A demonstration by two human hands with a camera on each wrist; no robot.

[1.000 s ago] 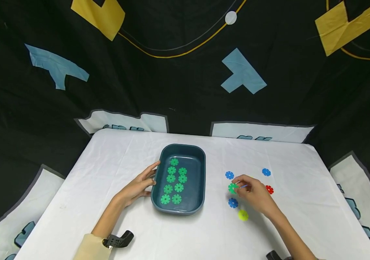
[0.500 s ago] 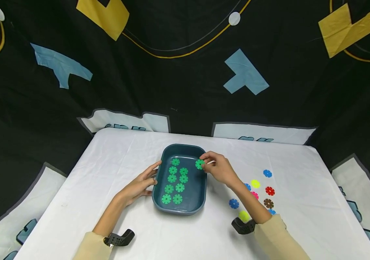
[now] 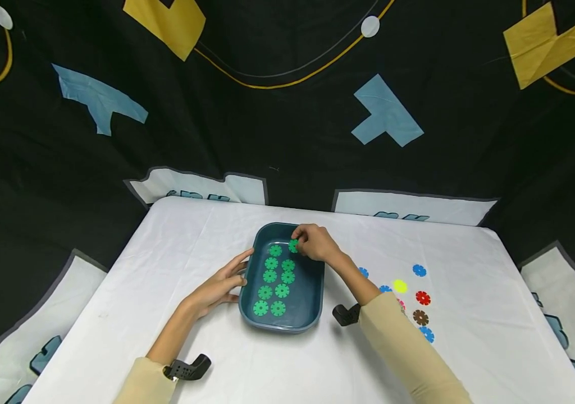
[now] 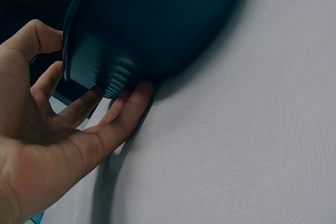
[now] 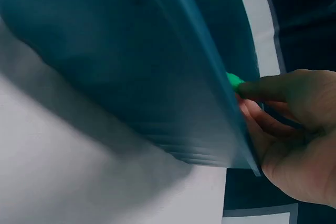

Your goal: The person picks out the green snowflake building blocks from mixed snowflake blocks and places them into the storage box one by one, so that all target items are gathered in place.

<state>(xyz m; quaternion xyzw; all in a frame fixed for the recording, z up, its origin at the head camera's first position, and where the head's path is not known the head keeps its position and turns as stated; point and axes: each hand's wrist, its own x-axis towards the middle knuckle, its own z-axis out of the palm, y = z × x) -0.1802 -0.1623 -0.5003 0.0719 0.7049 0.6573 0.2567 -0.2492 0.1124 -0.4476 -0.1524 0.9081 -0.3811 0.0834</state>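
A dark teal rectangular tray (image 3: 304, 300) stands on the white-covered table. My left hand (image 3: 219, 288) holds its left side, with thumb at the rim; in the left wrist view the fingers (image 4: 123, 116) lie against the outer wall of the tray (image 4: 168, 19). Inside the tray, several green notched plastic discs (image 3: 282, 290) lie in two rows on the left half. Over the tray's far right part, my right hand (image 3: 316, 242) pinches another green notched disc (image 3: 293, 246) between thumb and fingers. The right wrist view shows only a bit of this disc (image 5: 234, 81) behind the rim.
Loose notched discs lie on the table to the right: a yellow disc (image 3: 400, 287), a red disc (image 3: 423, 298), a brown disc (image 3: 420, 317) and several blue discs (image 3: 419, 270). The right sleeve (image 3: 404, 342) hides part of them. A black curtain (image 3: 267, 129) hangs behind the table.
My right hand has moved left from the loose discs, carrying a green disc over the tray's right rim to its far part. The left hand keeps its place at the tray.
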